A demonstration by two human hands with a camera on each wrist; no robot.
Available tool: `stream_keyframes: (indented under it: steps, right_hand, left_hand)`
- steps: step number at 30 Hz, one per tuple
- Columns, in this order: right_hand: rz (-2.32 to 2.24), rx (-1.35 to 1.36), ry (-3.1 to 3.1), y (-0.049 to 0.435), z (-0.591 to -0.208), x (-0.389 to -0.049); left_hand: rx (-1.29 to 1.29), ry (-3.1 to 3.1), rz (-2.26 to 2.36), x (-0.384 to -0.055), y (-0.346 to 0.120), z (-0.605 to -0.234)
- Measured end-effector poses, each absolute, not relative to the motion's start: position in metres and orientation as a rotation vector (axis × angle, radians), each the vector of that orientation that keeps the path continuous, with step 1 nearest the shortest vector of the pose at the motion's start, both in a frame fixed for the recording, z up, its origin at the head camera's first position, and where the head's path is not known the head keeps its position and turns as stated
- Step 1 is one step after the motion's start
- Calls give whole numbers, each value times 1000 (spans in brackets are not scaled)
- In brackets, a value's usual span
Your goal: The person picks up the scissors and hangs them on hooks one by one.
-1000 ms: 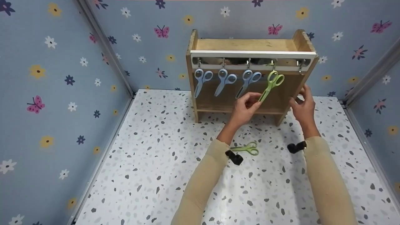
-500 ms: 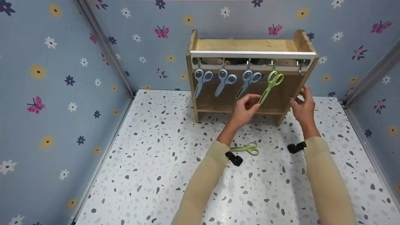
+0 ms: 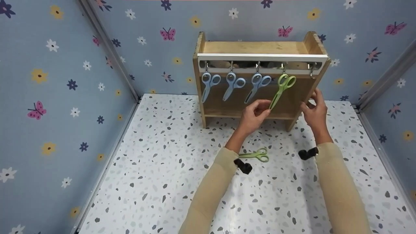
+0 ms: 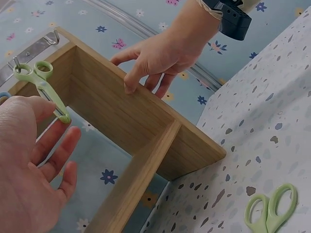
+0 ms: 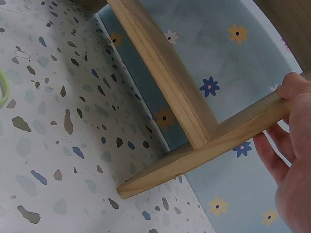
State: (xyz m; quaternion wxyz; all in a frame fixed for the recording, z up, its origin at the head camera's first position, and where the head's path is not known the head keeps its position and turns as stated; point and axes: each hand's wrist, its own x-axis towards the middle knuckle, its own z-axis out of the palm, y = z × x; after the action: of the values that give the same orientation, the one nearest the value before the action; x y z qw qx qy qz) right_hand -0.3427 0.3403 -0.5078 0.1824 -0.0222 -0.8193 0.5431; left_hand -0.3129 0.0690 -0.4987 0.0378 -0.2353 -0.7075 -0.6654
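Note:
A pair of green scissors (image 3: 281,89) hangs by one handle loop from the fourth hook of the rack in the head view. My left hand (image 3: 253,119) pinches its blade end between thumb and fingertips, and the left wrist view shows the other fingers loosely spread below. My right hand (image 3: 315,113) grips the right side panel (image 5: 228,133) of the wooden rack (image 3: 256,47), thumb on the front edge and fingers around the outer face. Blue scissors (image 3: 211,85), blue scissors (image 3: 234,85) and blue scissors (image 3: 258,85) hang on the three hooks to the left.
Another pair of green scissors (image 3: 260,155) lies on the speckled white table (image 3: 156,156), its blades partly behind the left wrist. The rightmost hook (image 3: 312,73) bears nothing. A flowered blue wall (image 3: 169,65) stands behind the rack, with more panels at both sides.
My left hand has sunk slightly, still pinching the scissors' blade end, while the handle loop stays at the hook. My right hand keeps its place on the side panel.

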Motion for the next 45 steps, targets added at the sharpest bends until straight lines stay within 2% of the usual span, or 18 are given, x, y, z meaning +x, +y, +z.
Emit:
stream_keyframes:
  steps: [21,45]
  right_hand:
    - [1545,-13,-2274,341,-512,-341]
    - [1528,1,-2272,341,-511,-341]
  left_hand:
    - [-750,-2189,-2086,-311,65,-503]
    - [-706,-2221,-2048,-305,53,-524]
